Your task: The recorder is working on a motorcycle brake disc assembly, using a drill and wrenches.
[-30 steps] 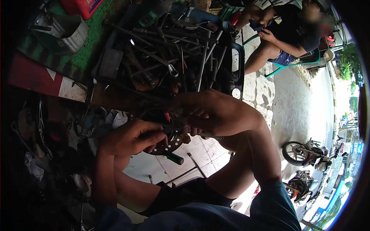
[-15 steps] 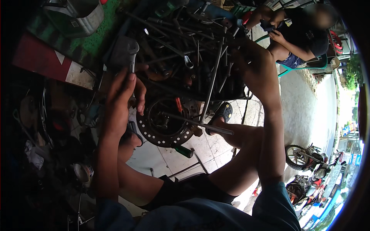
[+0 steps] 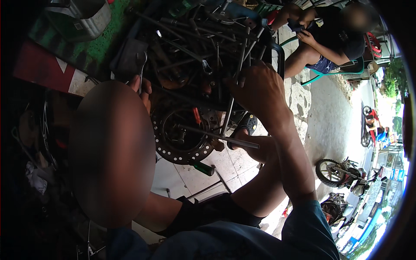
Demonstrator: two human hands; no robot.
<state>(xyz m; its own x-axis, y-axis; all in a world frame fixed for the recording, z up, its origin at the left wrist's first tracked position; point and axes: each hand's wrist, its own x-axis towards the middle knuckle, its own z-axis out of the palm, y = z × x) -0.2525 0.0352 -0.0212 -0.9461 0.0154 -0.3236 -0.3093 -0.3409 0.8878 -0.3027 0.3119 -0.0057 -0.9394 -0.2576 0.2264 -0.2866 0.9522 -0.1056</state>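
My left hand (image 3: 146, 92) holds a combination spanner (image 3: 142, 69) upright, fingers closed around its lower shaft; a blurred patch hides most of that forearm. Over the right part of a tool tray (image 3: 281, 54), my right hand (image 3: 262, 89) is bent down beside the long rod of a T-handle wrench (image 3: 231, 104). Its fingertips are in shadow, so I cannot tell whether they grip the rod. The wrench leans out of the tray, its crossbar low above the floor. Several metal tools lie jumbled in the tray, among them a chrome socket end (image 3: 206, 66).
Below the tray lies a perforated brake disc (image 3: 171, 156), with a red-handled tool (image 3: 196, 115) and a green handle (image 3: 203, 168) near it. A green bench (image 3: 89, 54) with a metal can (image 3: 82, 24) stands left. A person (image 3: 333, 43) sits far right; motorcycles (image 3: 342, 173) are parked outside.
My right hand has moved left across the tray toward the T-handle wrench's rod. My left hand still holds the spanner, now shifted slightly left and lower.
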